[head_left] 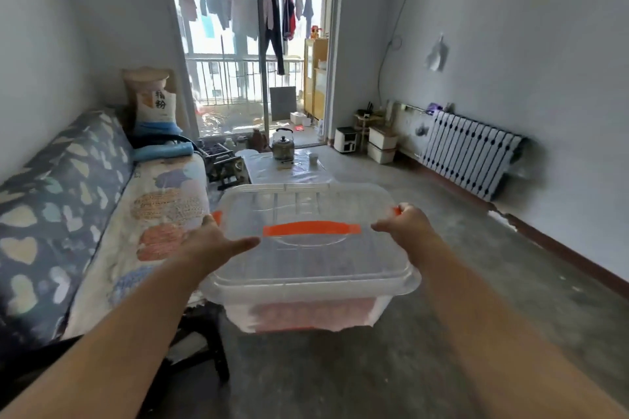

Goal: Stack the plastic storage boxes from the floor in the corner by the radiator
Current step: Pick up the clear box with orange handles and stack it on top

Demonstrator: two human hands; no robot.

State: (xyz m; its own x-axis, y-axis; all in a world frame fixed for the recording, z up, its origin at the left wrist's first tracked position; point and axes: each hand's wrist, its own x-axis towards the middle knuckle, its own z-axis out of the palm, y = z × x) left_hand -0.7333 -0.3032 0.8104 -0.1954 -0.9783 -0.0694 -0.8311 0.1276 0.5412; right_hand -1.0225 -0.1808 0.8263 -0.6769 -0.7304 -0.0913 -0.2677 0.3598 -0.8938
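I hold a clear plastic storage box (306, 269) with an orange lid handle and orange side clips in the air in front of me, above the floor. My left hand (212, 240) grips its left side at the clip. My right hand (406, 226) grips the right side at the other clip. Something pinkish shows through the box's lower wall. Far ahead, two white storage boxes (382, 144) stand stacked in the corner, just left of the striped-covered radiator (471, 151) on the right wall.
A sofa (68, 214) with a heart-pattern cover runs along the left. A low table (289, 168) with a kettle (282, 144) stands beyond the box. A small white appliance (345, 139) sits near the corner. Bare concrete floor (425, 248) stretches toward the radiator.
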